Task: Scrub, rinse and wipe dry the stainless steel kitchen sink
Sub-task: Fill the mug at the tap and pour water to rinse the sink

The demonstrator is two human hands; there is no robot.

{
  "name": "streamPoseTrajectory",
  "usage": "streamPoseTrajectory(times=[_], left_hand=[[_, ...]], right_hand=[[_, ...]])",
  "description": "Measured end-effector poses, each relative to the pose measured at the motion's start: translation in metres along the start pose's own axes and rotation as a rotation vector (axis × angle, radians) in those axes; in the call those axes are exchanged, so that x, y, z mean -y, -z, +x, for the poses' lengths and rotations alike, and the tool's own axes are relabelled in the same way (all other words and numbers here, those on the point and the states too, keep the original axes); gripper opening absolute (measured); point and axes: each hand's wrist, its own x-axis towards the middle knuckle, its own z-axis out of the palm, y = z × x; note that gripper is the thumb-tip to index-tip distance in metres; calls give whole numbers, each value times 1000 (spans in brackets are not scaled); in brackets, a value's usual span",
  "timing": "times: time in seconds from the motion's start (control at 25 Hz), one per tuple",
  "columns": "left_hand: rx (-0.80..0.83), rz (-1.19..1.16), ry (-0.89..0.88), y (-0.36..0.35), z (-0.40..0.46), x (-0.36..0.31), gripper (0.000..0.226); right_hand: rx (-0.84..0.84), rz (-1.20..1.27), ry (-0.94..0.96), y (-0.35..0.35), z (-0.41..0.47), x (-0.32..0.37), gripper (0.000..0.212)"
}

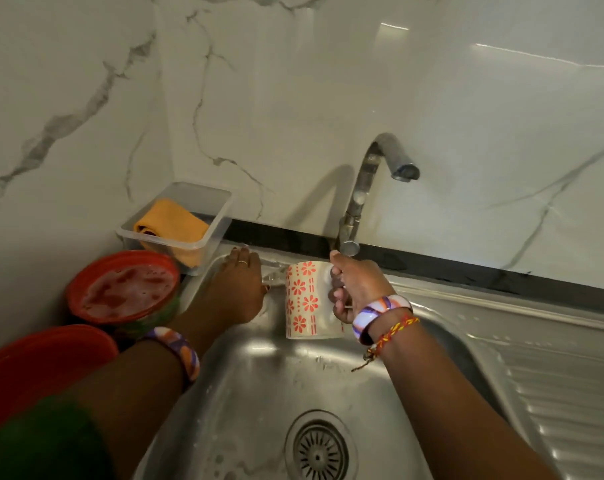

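Sink (328, 382): brushed stainless steel, satin sheen, wet streaks and white residue; ribbed drainboard (553, 386) at 3 o'clock glossier. Drain strainer (319, 450) at 6 is slotted metal. Tap (366, 188): dull metal, spotted. Wall (293, 81): polished marble-look, grey veins, glossy reflections. Mug (305, 299): glazed ceramic, smooth. Container (203, 244) at 10: clear frosted plastic, holding orange soft cloth (172, 220). Red bowl (96, 271): glossy plastic, sudsy inside.

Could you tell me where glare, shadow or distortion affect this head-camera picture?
Head view: glare streaks the marble wall upper right and the draining board; the tap casts a soft shadow leftward; wide-angle bending curves the sink edges; lower-left corner blurred.
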Motion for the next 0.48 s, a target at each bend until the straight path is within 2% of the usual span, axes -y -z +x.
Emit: streamPoseTrajectory(times=[0.16,0.24,0.36,0.4,0.48], left_hand=[[76,-31,99,-29,18,-29,85],[66,-52,-13,-42,19,-52,86],[107,-101,-349,-50,14,-77,76],[78,-111,-387,-51,14,-77,72],[-34,-100,-270,-52,18,-71,68]], right_hand=[[-112,48,-51,43,-5,-1,35],[-151,-42,14,60,-9,-4,35],[-140,-161,153,69,-14,-1,36],[-128,-155,178,69,-12,1,36],[-137,-170,212,67,-3,8,36]])
